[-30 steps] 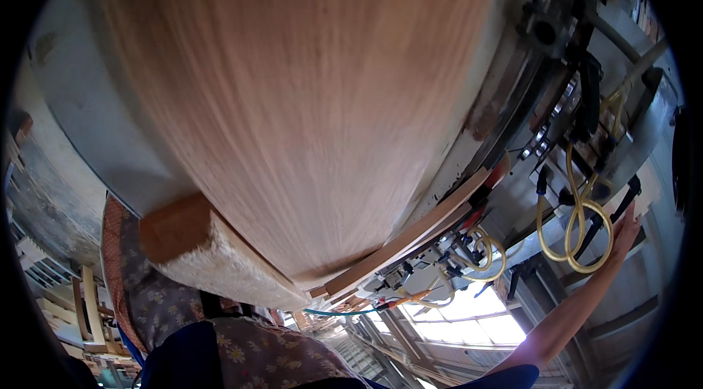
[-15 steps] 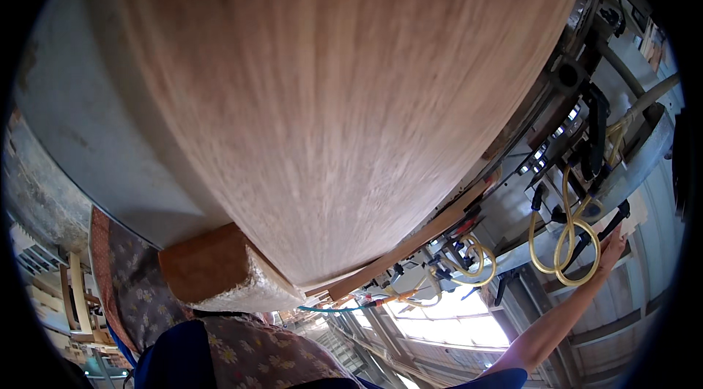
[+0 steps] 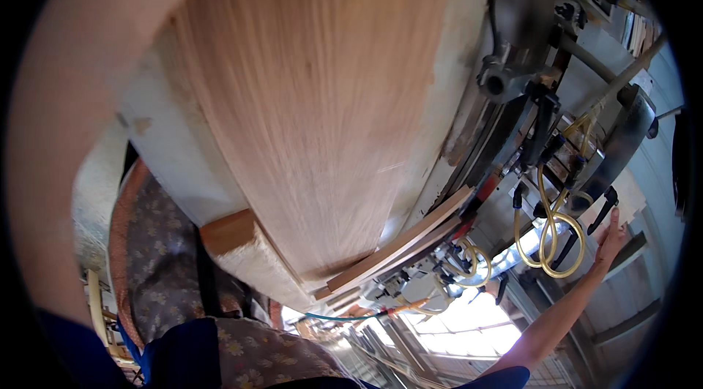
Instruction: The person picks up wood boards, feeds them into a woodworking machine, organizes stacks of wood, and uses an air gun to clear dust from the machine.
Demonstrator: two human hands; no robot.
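A long wood-grained board [image 3: 307, 96] lies on the pale machine table [image 3: 176, 125]. My left forearm [image 3: 51, 140] is bare and close by. It rises along the left side and leaves at the top, so its hand is out of sight. At the far right my right arm is stretched out. My right hand [image 3: 610, 241] is beside a black lever handle [image 3: 603, 210], with fingers extended toward a pale panel [image 3: 630, 197]. Whether they touch it is not clear. No object shows in that hand.
A brown block with a whitish wrapped side [image 3: 228, 232] stands at the board's near end. Thin wood strips [image 3: 399, 251] run along the machine's right side. Clear yellow hoses [image 3: 560, 253] loop below metal clamp parts [image 3: 505, 80]. A teal hose [image 3: 344, 317] crosses near my flowered apron [image 3: 263, 349].
My left forearm has come into view on the left. The board looks narrower and farther away, with more of the table showing at its right. My right hand stays near the lever.
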